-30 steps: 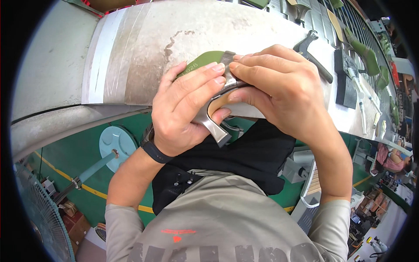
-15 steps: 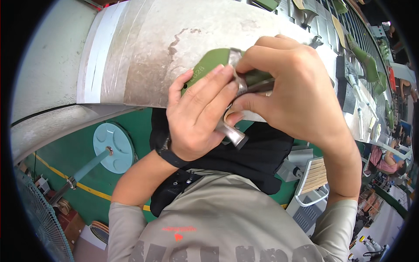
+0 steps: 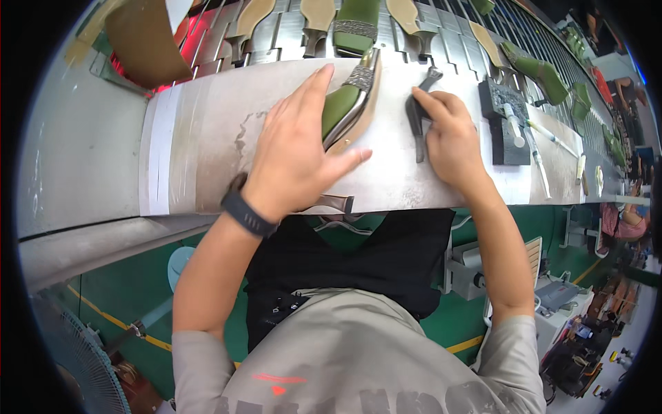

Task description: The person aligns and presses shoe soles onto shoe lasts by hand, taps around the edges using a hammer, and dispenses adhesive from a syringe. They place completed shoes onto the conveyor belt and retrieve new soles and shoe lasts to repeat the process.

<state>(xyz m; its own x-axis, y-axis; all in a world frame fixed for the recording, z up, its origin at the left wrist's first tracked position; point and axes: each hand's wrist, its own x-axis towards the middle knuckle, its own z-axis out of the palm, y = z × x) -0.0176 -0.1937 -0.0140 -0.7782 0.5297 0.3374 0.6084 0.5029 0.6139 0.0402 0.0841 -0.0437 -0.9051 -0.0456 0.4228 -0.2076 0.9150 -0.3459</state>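
A high-heeled shoe on a green last (image 3: 338,110) lies on its side on the pale worktop (image 3: 207,159). It has a glittery silver strap (image 3: 360,77) near the toe and a tan sole. Its heel (image 3: 334,202) shows at the worktop's near edge; the part between is hidden. Over the shoe's left side is my left hand (image 3: 293,148), fingers stretched and thumb spread, not gripping it. To the right, my right hand (image 3: 452,134) has curled fingers on dark-handled pincers (image 3: 418,124) with a metal head. The thumb's hold is partly hidden.
Beyond the worktop, a slatted metal conveyor (image 3: 276,48) carries tan soles with heels (image 3: 318,21) and green lasts (image 3: 357,24). A black block (image 3: 509,127) and brushes (image 3: 538,159) lie at the right. A brown board (image 3: 148,41) stands at far left.
Both hands held the shoe near the worktop's edge before. Now it lies on the worktop, my left hand has opened, and my right hand has moved off it to the pincers. The view has shifted.
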